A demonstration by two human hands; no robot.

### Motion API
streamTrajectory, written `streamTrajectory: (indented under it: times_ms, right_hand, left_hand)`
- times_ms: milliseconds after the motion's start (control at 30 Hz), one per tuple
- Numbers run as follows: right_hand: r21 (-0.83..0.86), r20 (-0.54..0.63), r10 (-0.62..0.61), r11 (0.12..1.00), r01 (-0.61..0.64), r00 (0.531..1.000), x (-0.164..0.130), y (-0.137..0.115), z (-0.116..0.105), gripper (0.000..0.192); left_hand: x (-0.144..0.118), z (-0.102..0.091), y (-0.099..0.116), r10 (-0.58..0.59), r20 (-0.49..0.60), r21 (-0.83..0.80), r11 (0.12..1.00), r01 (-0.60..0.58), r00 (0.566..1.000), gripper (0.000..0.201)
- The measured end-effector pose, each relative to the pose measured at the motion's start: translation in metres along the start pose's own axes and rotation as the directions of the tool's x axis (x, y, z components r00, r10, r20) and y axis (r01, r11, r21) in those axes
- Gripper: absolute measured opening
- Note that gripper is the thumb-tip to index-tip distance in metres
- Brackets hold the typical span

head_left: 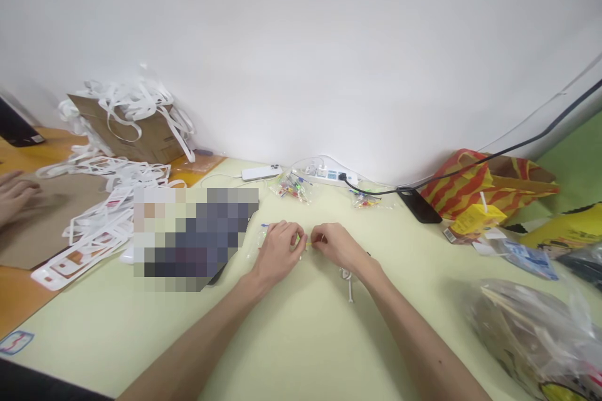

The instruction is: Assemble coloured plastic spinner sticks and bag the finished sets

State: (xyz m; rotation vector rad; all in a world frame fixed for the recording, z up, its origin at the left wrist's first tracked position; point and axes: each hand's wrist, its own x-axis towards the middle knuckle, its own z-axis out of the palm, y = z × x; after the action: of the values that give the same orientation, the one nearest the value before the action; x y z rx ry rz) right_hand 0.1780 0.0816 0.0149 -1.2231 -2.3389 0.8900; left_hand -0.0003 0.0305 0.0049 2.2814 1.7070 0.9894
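Over the middle of the table, my left hand (282,249) and my right hand (335,245) face each other, fingertips pinched and close together. A thin yellow piece (309,244) spans the small gap between them, an end in each pinch; its exact kind is too small to tell. Partly behind my left hand lies a clear plastic bag (254,249) with a small blue bit at its top. A small white part with a thin stem (350,291) rests on the table beside my right wrist.
Two clear bags of colourful small pieces (294,188) (367,200) lie near a power strip (333,174). A white phone (261,172), black phone (420,205) and yellow drink carton (477,220) are around. White plastic frames (113,200) and another person's hand (16,196) are left.
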Motion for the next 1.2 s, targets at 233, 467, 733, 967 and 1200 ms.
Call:
streamTrajectory:
  times_ms: [233,467,733,967,1200]
  right_hand:
    - [0.157,-0.057,0.016,0.988,-0.007,0.998,0.0,-0.01,0.011,0.013]
    - [0.421,0.067,0.018,0.906,-0.044,0.998,0.002,-0.007,0.011,0.015]
    - [0.596,0.054,0.118,0.793,-0.127,0.992,0.007,0.005,0.017,0.006]
    - [0.644,-0.031,0.206,0.753,-0.138,0.978,0.012,0.02,0.01,0.008]
    - [0.626,-0.07,0.159,0.775,-0.081,0.985,0.011,0.019,0.01,0.011]
  left_hand:
    - [0.0,-0.001,0.003,0.007,0.013,-0.009,1.0,-0.007,1.0,0.011]
    - [-0.001,-0.001,0.002,0.006,-0.002,0.0,1.0,-0.006,1.0,0.009]
    - [-0.001,-0.001,0.003,0.001,-0.021,0.008,1.0,-0.001,1.0,0.011]
    - [0.0,-0.001,0.001,-0.009,-0.063,0.016,1.0,0.01,0.998,0.014]
    - [-0.001,0.0,0.0,-0.011,-0.071,0.033,0.999,0.013,0.997,0.015]
